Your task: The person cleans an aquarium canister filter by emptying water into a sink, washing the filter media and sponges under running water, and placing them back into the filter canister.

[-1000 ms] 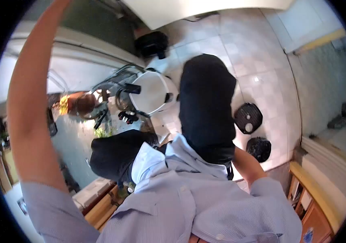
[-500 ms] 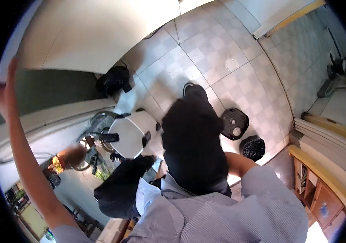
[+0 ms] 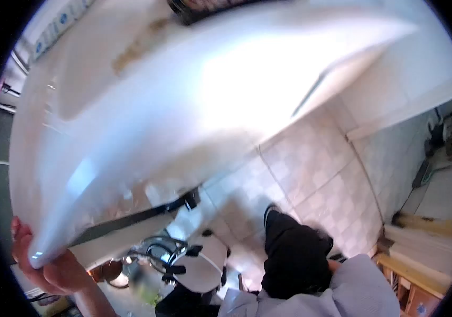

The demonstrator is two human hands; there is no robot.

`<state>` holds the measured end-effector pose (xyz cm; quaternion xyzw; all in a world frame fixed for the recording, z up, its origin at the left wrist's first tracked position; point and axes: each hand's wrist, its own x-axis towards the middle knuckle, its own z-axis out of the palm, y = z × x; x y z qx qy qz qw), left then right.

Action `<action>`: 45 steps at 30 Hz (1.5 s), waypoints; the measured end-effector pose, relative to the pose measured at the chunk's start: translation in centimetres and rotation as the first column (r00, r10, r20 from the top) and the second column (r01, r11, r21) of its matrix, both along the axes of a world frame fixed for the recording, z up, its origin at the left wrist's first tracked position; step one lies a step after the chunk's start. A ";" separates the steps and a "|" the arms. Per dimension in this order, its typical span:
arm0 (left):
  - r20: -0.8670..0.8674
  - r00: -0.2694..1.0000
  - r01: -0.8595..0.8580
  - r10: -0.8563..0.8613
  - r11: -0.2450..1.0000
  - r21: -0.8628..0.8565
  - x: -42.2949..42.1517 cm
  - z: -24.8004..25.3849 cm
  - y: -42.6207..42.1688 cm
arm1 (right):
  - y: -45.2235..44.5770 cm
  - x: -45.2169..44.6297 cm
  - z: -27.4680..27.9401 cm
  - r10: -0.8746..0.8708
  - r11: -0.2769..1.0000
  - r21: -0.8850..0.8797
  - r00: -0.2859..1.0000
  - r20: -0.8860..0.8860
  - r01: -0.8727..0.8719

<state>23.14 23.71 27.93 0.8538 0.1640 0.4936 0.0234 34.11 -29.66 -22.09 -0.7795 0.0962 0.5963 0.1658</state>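
We've got one left grip [image 3: 61,274] pinching one big white panel [image 3: 141,137], two trouser legs [image 3: 295,259] right of it; right grip hidden, can't tell.

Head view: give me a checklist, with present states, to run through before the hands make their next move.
1. Left hand on the white panel: ok, gripping its rounded corner.
2. Right hand's hold: cannot tell, hidden around the black-trousered leg.
3. Panel surface readable: not ok, glare washes out its middle.
4. Dark-edged item at the top fully in view: not ok, cut off by the frame.
5. Floor visible between panel and leg: ok, tiles show.
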 end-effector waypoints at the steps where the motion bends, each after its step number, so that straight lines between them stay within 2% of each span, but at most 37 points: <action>1: -0.020 0.995 0.099 -0.099 0.995 -0.009 -0.8 0.0 0.4 | 0.4 1.0 0.2 0.012 1.000 -0.008 1.000 0.008 -0.012; 3: 0.048 0.997 0.058 -0.054 0.995 -0.082 0.8 -0.4 -0.5 | 1.4 2.3 1.3 0.029 0.999 -0.019 0.999 0.013 -0.029; 5: 0.096 0.994 0.058 -0.057 0.998 -0.012 2.6 -0.6 -0.4 | 1.8 3.4 2.1 0.040 0.999 -0.028 0.999 0.019 -0.039; 7: 0.071 0.995 0.060 -0.066 0.995 0.078 2.3 -0.3 -0.1 | 2.3 4.2 2.4 0.057 0.998 -0.025 0.998 0.031 -0.057; 11: 0.092 0.995 0.030 -0.025 0.998 -0.053 2.9 0.5 -1.6 | 2.4 6.4 2.0 0.123 0.992 -0.011 0.991 0.048 -0.122; 14: 0.128 0.992 0.008 -0.001 0.999 -0.054 3.9 0.3 -1.9 | 2.1 8.0 2.2 0.166 0.986 -0.012 0.985 0.039 -0.165; 16: 0.142 0.989 0.052 -0.044 0.997 -0.053 3.6 0.9 -2.4 | 1.6 9.0 2.5 0.207 0.978 -0.009 0.978 0.034 -0.207; 20: 0.185 0.983 0.018 0.002 0.995 -0.102 4.0 2.3 -4.1 | 0.0 12.0 2.8 0.285 0.955 -0.054 0.953 -0.102 -0.292; 22: 0.211 0.977 -0.002 0.020 0.997 -0.082 4.4 2.4 -3.9 | -0.5 16.5 2.0 0.395 0.889 -0.088 0.850 -0.348 -0.449; 23: 0.200 0.979 -0.026 0.045 0.995 -0.096 4.3 2.2 -4.0 | 0.0 19.5 2.9 0.539 0.815 -0.015 0.769 -0.345 -0.579; 24: 0.207 0.976 -0.042 0.064 0.993 -0.110 4.1 2.4 -4.5 | 3.4 21.8 12.6 0.723 0.691 -0.021 0.690 0.038 -0.723; 25: 0.223 0.973 -0.044 0.066 0.993 -0.106 4.2 2.5 -4.6 | 2.9 26.8 14.3 0.638 0.498 0.277 0.563 0.525 -0.822; 26: 0.217 0.973 -0.054 0.076 0.993 -0.106 4.2 2.6 -4.7 | 5.8 29.6 21.5 0.600 0.430 0.085 0.355 0.717 -0.899; 27: 0.204 0.975 -0.064 0.086 0.992 -0.111 4.0 2.6 -4.8 | 7.8 28.3 31.9 0.364 0.492 -0.145 0.051 0.930 -0.858; 28: 0.187 0.978 -0.074 0.094 0.991 -0.114 3.9 2.4 -4.6 | 10.1 27.8 39.7 0.117 0.699 0.148 0.317 0.941 -0.699; 29: 0.192 0.977 -0.069 0.090 0.992 -0.110 4.1 2.6 -4.5 | 11.6 28.9 44.7 -0.087 0.657 0.239 0.243 0.966 -0.715; 30: 0.203 0.974 -0.083 0.101 0.992 -0.097 4.3 2.4 -4.4 | 13.2 28.2 50.0 -0.259 0.626 0.197 0.037 0.965 -0.754; 31: 0.209 0.971 -0.101 0.118 0.991 -0.090 4.3 1.9 -4.3 | 15.0 28.2 53.9 -0.379 0.556 0.339 0.132 0.916 -0.759; 32: 0.191 0.973 -0.108 0.127 0.988 -0.106 4.3 1.6 -4.3 | 17.3 29.9 55.9 -0.468 0.476 0.313 0.065 0.881 -0.822; 33: 0.205 0.969 -0.116 0.137 0.987 -0.114 4.4 1.6 -4.5 | 19.3 28.7 59.7 -0.411 0.522 0.184 -0.056 0.910 -0.833; 35: 0.248 0.956 -0.131 0.154 0.986 -0.106 4.9 2.2 -4.4 | 24.5 29.4 62.8 -0.381 0.396 0.087 -0.077 0.921 -0.914; 37: 0.238 0.957 -0.144 0.168 0.983 -0.114 4.8 1.9 -4.7 | 30.9 31.5 63.9 -0.268 0.331 -0.107 -0.202 0.942 -0.937; 39: 0.247 0.955 -0.141 0.167 0.983 -0.119 4.7 2.1 -4.9 | 38.1 34.3 63.8 -0.231 0.252 -0.238 -0.297 0.926 -0.938; 41: 0.254 0.954 -0.133 0.158 0.985 -0.115 4.7 2.3 -4.6 | 44.1 35.5 65.1 0.011 0.275 -0.368 -0.380 0.925 -0.888; 45: 0.215 0.969 -0.113 0.122 0.992 -0.052 4.6 2.1 -3.9 | 52.2 37.8 65.1 0.003 0.336 -0.340 -0.360 0.933 -0.878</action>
